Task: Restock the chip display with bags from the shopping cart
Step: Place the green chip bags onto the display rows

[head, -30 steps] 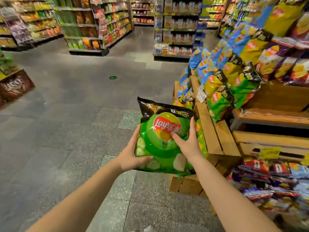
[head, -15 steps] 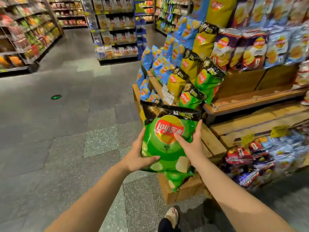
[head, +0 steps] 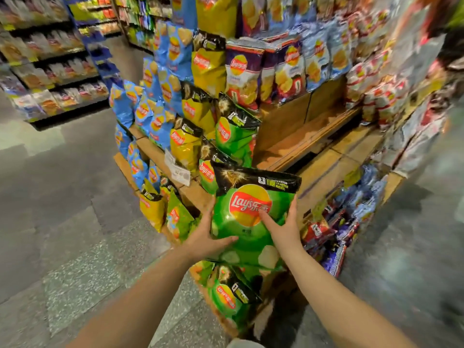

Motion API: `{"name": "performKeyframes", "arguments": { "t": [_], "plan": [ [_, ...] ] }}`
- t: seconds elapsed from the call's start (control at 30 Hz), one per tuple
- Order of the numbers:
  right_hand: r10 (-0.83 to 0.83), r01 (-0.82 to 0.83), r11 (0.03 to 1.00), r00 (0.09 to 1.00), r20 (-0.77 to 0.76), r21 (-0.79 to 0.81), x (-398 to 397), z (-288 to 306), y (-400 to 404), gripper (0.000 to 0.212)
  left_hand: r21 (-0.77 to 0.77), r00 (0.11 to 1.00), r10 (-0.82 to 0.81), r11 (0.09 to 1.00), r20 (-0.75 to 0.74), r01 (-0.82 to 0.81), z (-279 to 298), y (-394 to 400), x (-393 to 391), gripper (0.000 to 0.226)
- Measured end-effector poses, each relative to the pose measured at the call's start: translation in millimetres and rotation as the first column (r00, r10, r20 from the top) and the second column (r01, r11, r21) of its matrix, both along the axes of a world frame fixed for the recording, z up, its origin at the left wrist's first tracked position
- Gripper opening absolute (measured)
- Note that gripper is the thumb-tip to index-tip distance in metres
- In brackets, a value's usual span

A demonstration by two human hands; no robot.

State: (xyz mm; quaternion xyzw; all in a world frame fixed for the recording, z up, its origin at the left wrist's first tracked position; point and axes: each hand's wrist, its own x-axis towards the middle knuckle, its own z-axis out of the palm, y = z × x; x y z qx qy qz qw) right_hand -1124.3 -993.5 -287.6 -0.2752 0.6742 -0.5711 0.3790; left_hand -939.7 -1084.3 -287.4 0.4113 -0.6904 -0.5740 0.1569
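The green chip bag (head: 251, 222) is held in front of the person by both hands, just before the wooden display (head: 313, 136). The left hand (head: 206, 237) grips its lower left edge, with the thumb across the front of the bag. The right hand (head: 283, 227) grips the right side, the thumb pressing on the red logo and the fingers going up along the edge.

Compared with one second ago, the view has turned from the open aisle to the display, which now fills the picture. The bag is now close to the other green bags (head: 233, 136) on the shelf, and one more green bag (head: 231, 297) lies low below the hands. The grip of both hands looks the same as before.

I judge that the carrying step is nearly finished and the placing comes next. The bare wooden shelf (head: 308, 141) just right of the green bags seems a likely place. The shopping cart is not visible here.
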Motion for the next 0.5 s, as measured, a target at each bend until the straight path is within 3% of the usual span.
{"name": "performKeyframes", "arguments": {
  "t": [0.3,0.5],
  "plan": [
    [-0.316,0.316,0.949,0.949,-0.006,-0.017,-32,-19,-18,0.103,0.017,0.959,-0.278,0.961,0.058,0.278,-20,-63,-67,0.114],
    [-0.474,0.476,0.88,0.878,-0.068,0.006,-38,-32,-38,0.103,-0.001,0.914,-0.399,0.917,0.071,0.4,-37,-100,-101,0.102]
  ]
}}
